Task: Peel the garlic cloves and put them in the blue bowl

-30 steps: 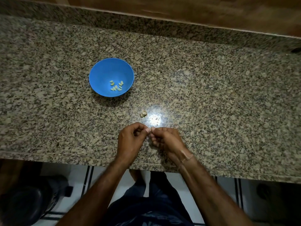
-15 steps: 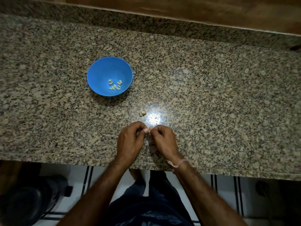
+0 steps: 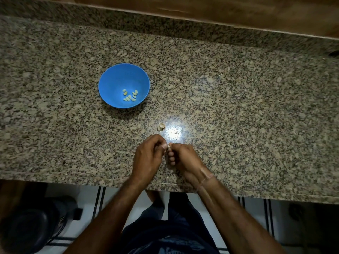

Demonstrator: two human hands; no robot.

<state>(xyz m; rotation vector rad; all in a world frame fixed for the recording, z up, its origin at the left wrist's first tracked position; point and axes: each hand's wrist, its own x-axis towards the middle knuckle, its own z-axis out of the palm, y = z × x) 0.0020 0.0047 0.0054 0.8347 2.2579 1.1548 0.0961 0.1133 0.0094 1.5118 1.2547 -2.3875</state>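
Over the granite counter (image 3: 238, 107), left hand (image 3: 147, 158) and right hand (image 3: 185, 158) curl together, both grips pinching one garlic clove (image 3: 168, 146).

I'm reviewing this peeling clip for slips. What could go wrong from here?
1. The left hand and right hand pinch the small pale garlic clove close to the speckled granite counter's front edge; a slip could send it to the floor.
2. The pale garlic piece lying loose on the counter blends with the speckles and may be overlooked.
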